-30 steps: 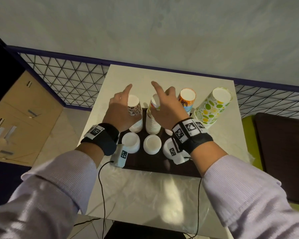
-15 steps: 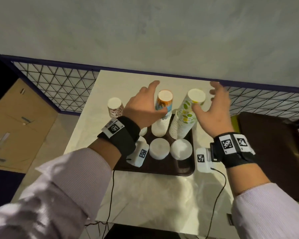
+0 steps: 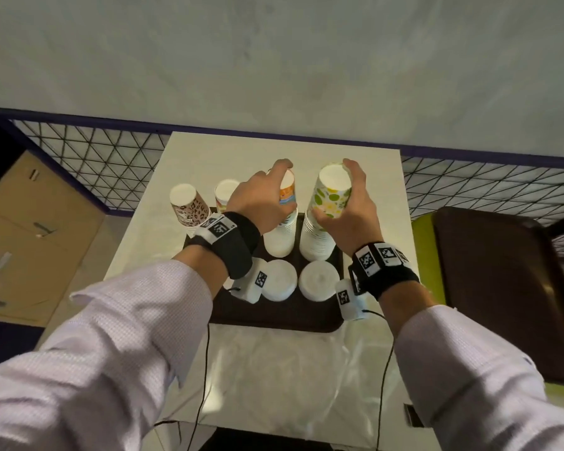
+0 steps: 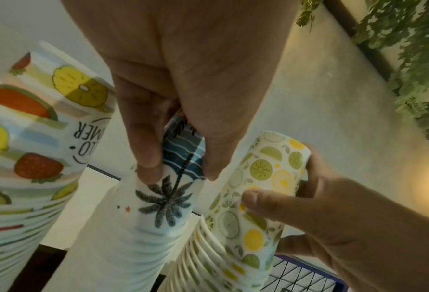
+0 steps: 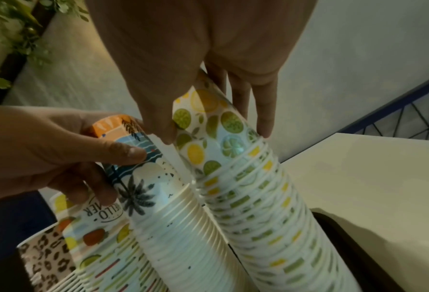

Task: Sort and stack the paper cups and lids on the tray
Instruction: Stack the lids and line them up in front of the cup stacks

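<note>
Left hand (image 3: 258, 200) gripping palm-tree cup stack (image 3: 282, 222), right hand (image 3: 347, 206) gripping citrus cup stack (image 3: 323, 222)

A pale, plain wall (image 3: 274, 53) fills the upper part of the head view, meeting a dark purple band (image 3: 209, 131) that runs along its foot. Below the band runs a black wire lattice (image 3: 105, 167) of triangles over a light ground. A small cream-topped table (image 3: 215, 148) stands against this, its near end covered with a clear plastic sheet (image 3: 274, 369) catching a soft glare. To the left sit brown cardboard boxes (image 3: 30, 229) on a tiled floor (image 3: 111, 236). To the right a dark brown surface (image 3: 502, 281) lies over something lime green (image 3: 420, 236). The wrist views show green foliage (image 4: 413, 59) high on the wall.
</note>
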